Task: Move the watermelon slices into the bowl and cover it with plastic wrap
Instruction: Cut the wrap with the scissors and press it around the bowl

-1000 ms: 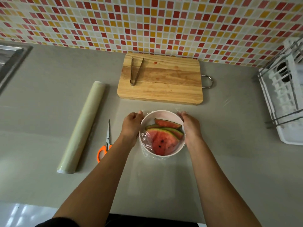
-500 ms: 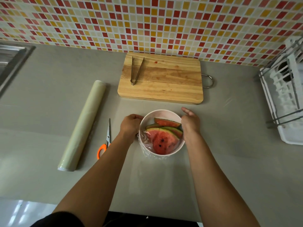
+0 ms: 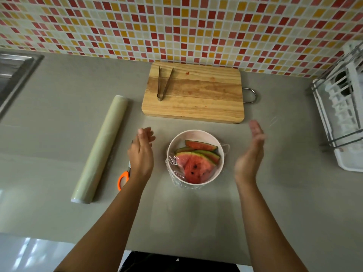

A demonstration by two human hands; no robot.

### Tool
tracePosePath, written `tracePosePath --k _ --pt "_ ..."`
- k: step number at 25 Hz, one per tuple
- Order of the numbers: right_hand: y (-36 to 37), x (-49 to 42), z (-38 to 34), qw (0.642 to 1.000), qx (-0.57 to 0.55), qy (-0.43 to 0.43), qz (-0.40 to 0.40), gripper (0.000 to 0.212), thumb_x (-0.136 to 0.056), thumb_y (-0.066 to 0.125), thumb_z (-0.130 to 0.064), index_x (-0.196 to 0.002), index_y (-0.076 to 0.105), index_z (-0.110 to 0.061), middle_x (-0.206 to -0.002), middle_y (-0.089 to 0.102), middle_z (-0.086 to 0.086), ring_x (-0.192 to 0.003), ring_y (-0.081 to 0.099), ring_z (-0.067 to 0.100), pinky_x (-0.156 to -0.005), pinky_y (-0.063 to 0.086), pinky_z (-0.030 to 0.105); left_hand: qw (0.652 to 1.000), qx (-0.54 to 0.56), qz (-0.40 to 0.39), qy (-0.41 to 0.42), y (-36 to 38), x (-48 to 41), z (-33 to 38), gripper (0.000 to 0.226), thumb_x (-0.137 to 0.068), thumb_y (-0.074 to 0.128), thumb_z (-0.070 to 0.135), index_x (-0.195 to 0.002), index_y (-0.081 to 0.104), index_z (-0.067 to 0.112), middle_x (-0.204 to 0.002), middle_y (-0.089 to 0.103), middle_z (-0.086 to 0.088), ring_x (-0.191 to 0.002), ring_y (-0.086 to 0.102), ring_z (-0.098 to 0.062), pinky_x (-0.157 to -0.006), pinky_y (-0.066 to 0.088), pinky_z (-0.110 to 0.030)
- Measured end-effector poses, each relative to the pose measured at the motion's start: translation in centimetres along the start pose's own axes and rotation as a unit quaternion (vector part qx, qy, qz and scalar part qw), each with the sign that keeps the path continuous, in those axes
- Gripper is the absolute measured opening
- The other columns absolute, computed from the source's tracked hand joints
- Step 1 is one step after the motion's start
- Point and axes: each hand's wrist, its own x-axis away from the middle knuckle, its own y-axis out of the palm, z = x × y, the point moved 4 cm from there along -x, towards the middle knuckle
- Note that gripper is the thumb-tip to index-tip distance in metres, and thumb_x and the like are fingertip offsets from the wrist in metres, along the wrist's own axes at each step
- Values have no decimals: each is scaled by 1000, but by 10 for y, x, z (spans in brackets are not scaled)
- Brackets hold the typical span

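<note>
Your bowl (image 3: pixel 195 158) sits in front of the cutting board (image 3: pixel 193 95), tongs (image 3: pixel 164 83) on that board, wrap roll (image 3: pixel 100 149) and scissors (image 3: pixel 124 176) off left, rack (image 3: pixel 341 107) right.

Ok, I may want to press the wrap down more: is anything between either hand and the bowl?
Nothing visible. The left hand and right hand hang open on either side of the bowl, with only bare counter between.
</note>
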Motion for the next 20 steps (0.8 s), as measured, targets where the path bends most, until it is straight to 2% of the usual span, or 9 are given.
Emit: tracePosePath --k 2,4,6,9,11,13,15,17,20 --pt "16 20 0 979 -15 -32 -203 68 -84 20 -69 -136 33 -28 -146 35 -9 -136 31 4 -106 27 13 985 87 -146 43 19 18 6 54 -94 24 56 -135 46 29 -136 53 8 -127 47 -4 -105 37 -20" --pt "31 30 10 960 -29 33 -278 86 -71 26 -83 -139 28 -29 -150 30 -5 -136 30 3 -107 29 16 972 100 -211 26 42 32 2 55 -94 26 52 -142 36 27 -145 42 10 -135 37 -4 -112 31 -27" --pt "38 33 17 957 -55 86 -273 92 -67 29 -86 -137 35 -27 -146 39 -2 -132 39 5 -106 36 26 972 138 -190 -11 52 35 0 55 -93 26 45 -140 39 20 -143 45 4 -133 41 -12 -112 33 -39" --pt "41 30 30 946 -115 158 -259 75 -79 18 -73 -128 48 -25 -137 51 2 -118 54 9 -89 50 24 957 232 -168 -52 56 32 -3 51 -93 26 42 -127 52 16 -134 54 -14 -126 49 -29 -108 36 -51" --pt "40 27 34 943 -120 184 -251 70 -83 11 -65 -121 55 -26 -126 59 1 -109 61 11 -80 52 22 950 256 -160 -81 56 32 -5 49 -98 24 42 -123 55 14 -130 56 -20 -122 50 -36 -106 37 -54" --pt "42 26 33 940 -90 200 -261 73 -82 7 -67 -116 57 -28 -115 65 -1 -102 65 12 -77 54 24 954 230 -160 -107 56 32 -4 53 -101 18 40 -125 55 10 -127 57 -22 -121 51 -38 -104 40 -53" --pt "41 24 30 936 -10 204 -288 82 -74 3 -79 -111 60 -33 -110 67 3 -99 67 15 -84 55 33 959 177 -193 -106 52 30 -4 63 -99 12 44 -127 54 7 -123 60 -21 -118 54 -38 -102 43 -49" --pt "35 14 26 925 113 169 -321 95 -56 3 -92 -108 61 -37 -116 66 5 -108 62 16 -98 47 39 962 85 -248 -77 44 23 -5 74 -92 7 56 -130 54 12 -125 61 -14 -119 55 -31 -102 44 -44" --pt "22 -3 20 935 171 46 -307 104 -57 2 -93 -134 42 -36 -147 38 -6 -135 30 4 -112 21 22 970 17 -239 -35 33 10 -6 72 -87 8 65 -140 41 29 -142 46 6 -134 40 -18 -105 33 -30"
